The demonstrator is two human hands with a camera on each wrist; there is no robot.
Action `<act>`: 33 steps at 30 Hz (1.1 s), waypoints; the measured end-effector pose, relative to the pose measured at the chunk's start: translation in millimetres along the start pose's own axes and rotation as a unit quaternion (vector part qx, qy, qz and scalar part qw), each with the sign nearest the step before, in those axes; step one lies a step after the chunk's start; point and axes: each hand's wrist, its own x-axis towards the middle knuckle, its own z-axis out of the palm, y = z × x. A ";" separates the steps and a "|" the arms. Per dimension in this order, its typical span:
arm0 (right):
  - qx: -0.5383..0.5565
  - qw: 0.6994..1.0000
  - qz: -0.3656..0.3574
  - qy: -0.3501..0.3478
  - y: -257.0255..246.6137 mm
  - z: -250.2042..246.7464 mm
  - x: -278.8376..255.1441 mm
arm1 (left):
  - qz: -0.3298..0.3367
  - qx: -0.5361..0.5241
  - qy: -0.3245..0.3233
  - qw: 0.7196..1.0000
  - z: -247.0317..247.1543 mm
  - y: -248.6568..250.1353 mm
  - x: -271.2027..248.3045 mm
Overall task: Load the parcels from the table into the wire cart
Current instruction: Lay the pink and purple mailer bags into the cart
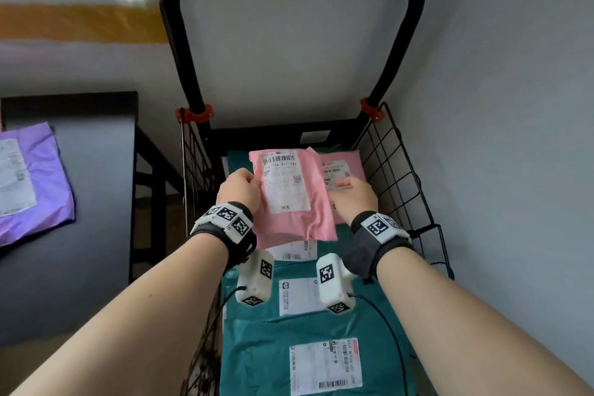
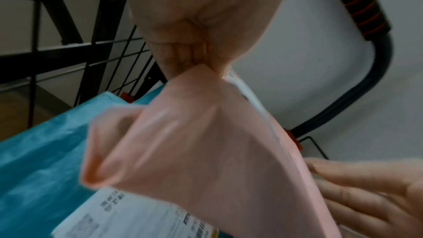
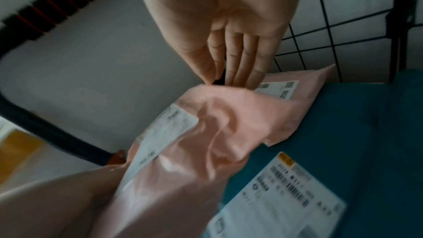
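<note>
Nearest: teal plastic mailer bags (image 1: 321, 328), lying flat in black wire cart (image 1: 401, 167).
Held: pink plastic mailer bag with white label (image 1: 291, 193), over cart's far end, long axis running away from body.
Left hand (image 1: 239, 188): pinches its left edge.
Right hand (image 1: 353, 198): fingers straight, on second pink mailer (image 1: 342, 167) just right.
Left on table: purple plastic mailer (image 1: 29, 177), nearer left hand.

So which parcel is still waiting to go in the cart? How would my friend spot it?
Start at the black wire cart with the tall handle, then look left to the dark table beside it. The purple parcel lies flat on that table with a white label. It is the only purple one; those in the cart are pink or teal.
</note>
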 end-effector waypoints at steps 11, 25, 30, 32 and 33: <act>-0.132 0.991 0.015 -0.019 42.7 9.1 104.7 | -0.082 0.023 0.053 0.995 54.9 -3.7 49.2; -0.146 0.987 -0.034 -0.059 56.9 19.7 123.1 | 0.098 0.331 -0.123 0.931 89.4 -3.4 49.7; -0.156 0.984 -0.053 -0.064 55.9 28.0 117.9 | 0.079 0.313 -0.100 0.941 91.3 -6.9 49.9; -0.176 0.980 -0.058 -0.065 58.6 27.7 115.9 | 0.081 0.311 -0.103 0.941 92.4 -6.4 50.4; -0.186 0.979 -0.062 -0.063 60.2 27.2 116.0 | 0.084 0.311 -0.103 0.941 92.6 -6.7 50.4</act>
